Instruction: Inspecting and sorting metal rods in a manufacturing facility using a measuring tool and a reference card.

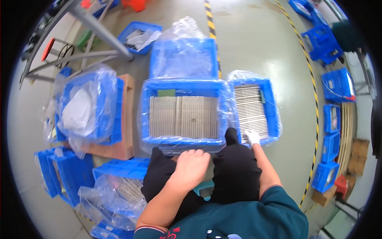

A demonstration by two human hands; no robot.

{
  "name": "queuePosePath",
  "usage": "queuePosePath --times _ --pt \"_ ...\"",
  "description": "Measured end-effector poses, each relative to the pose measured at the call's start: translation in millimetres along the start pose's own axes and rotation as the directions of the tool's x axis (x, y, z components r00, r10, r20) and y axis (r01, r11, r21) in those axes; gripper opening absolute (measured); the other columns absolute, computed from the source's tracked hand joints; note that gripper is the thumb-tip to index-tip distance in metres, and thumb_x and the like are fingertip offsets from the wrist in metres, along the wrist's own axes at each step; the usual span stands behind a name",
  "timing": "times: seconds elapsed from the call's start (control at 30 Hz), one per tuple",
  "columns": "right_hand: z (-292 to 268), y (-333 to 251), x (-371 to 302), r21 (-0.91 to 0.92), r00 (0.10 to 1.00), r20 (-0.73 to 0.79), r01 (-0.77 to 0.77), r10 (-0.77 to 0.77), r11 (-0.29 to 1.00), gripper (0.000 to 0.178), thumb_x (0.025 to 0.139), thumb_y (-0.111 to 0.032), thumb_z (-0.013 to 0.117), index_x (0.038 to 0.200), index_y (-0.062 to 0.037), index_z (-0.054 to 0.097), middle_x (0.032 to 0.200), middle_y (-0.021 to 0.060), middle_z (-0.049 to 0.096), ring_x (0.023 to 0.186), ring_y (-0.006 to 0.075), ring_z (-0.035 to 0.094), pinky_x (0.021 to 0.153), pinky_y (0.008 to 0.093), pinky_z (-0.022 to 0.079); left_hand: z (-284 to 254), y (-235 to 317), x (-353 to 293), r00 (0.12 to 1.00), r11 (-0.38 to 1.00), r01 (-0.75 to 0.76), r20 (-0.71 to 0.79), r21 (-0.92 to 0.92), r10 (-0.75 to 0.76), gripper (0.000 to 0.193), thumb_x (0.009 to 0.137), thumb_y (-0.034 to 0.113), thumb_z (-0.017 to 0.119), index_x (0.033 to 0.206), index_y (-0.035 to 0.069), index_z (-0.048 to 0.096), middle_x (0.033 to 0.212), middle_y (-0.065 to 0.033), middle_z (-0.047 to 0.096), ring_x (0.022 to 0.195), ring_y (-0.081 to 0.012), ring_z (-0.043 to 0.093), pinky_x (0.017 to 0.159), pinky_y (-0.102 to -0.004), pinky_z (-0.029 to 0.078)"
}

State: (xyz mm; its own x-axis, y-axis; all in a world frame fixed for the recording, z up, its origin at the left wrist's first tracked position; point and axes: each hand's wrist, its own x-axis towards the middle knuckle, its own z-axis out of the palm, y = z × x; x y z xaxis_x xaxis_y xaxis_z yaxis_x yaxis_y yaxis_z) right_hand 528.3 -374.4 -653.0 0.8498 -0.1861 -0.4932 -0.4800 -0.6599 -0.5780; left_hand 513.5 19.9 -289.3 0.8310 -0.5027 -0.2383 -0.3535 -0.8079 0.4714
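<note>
Two blue bins lined with clear plastic stand before my knees. The middle bin (pixel 183 81) holds a tightly packed row of slim metallic rods (pixel 199 117), with a green piece (pixel 166 93) at its far left. In the narrower right bin (pixel 272 115) similar rods (pixel 250 109) lie stacked side by side. My right hand (pixel 253 138), in a white glove, reaches into that bin's near end and touches the rods, its fingers apart. My bare left hand (pixel 193 165) is between my knees by the middle bin's near rim. Its fingers are curled under, and whatever they may hold is hidden.
Behind the middle bin stands another plastic-draped blue bin (pixel 183 59). To the left, a lined bin (pixel 115 111) sits on a wooden pallet (pixel 128 119). More rods lie in a bin at lower left (pixel 129 187). Blue crates (pixel 331 147) line the right wall.
</note>
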Motion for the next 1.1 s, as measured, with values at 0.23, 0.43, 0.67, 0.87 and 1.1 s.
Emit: queuePosePath --times 0.23,0.43,0.67,0.87,1.1 --pt "-47.6 -42.1 11.6 -0.066 0.951 -0.309 -0.052 0.029 0.997 0.031 0.073 -0.031 0.056 0.087 -0.006 0.069 0.081 0.0146 0.065 0.073 0.0271 0.063 0.068 0.0347 0.048 3.8 -5.8 -6.8 0.989 0.996 0.085 0.12 0.025 -0.088 0.02 0.077 0.011 0.055 0.095 0.005 0.06 0.086 -0.0103 0.062 0.086 -0.029 0.059 0.076 -0.0387 0.045" --pt "-96.5 -21.6 67.7 0.335 0.939 -0.118 -0.269 0.323 0.903 0.027 0.077 -0.027 0.057 0.091 -0.0059 0.069 0.078 0.0112 0.066 0.064 0.0205 0.062 0.062 0.0324 0.049 3.5 -4.3 6.6 0.98 0.991 0.125 0.159 -0.04 -0.118 0.02 0.078 0.012 0.057 0.097 0.008 0.059 0.088 -0.0115 0.062 0.085 -0.0305 0.059 0.074 -0.0398 0.046" --pt "-89.9 -110.7 110.9 -0.372 0.899 -0.436 -0.232 0.051 0.899 0.037 0.077 -0.04 0.061 0.102 -0.0137 0.061 0.098 0.0127 0.064 0.094 0.032 0.061 0.08 0.0438 0.049 3.0 -9.8 15.0 0.942 0.971 0.226 0.236 0.079 -0.238 0.024 0.077 0.016 0.061 0.1 0.007 0.058 0.086 -0.0097 0.061 0.081 -0.0273 0.059 0.071 -0.0391 0.045" --pt "-91.2 -101.0 157.5 -0.369 0.867 -0.463 -0.379 0.186 0.849 0.025 0.079 -0.03 0.054 0.095 -0.0151 0.066 0.097 0.0127 0.065 0.091 0.032 0.062 0.077 0.0428 0.051 9.8 -11.9 27.1 0.932 0.967 0.253 0.257 0.039 -0.254 0.032 0.077 0.016 0.064 0.107 0.007 0.056 0.095 -0.0115 0.062 0.087 -0.029 0.059 0.077 -0.0387 0.046" --pt "-97.9 -121.4 127.4 -0.191 0.829 -0.556 -0.063 -0.055 0.98 0.019 0.085 -0.025 0.052 0.092 -0.0143 0.067 0.097 0.0117 0.064 0.092 0.0287 0.061 0.081 0.0379 0.047 6.7 -14.4 26.0 0.948 0.961 0.275 0.165 -0.001 -0.272 0.031 0.076 0.016 0.065 0.104 0.007 0.058 0.093 -0.0108 0.063 0.086 -0.0294 0.06 0.075 -0.0388 0.048"
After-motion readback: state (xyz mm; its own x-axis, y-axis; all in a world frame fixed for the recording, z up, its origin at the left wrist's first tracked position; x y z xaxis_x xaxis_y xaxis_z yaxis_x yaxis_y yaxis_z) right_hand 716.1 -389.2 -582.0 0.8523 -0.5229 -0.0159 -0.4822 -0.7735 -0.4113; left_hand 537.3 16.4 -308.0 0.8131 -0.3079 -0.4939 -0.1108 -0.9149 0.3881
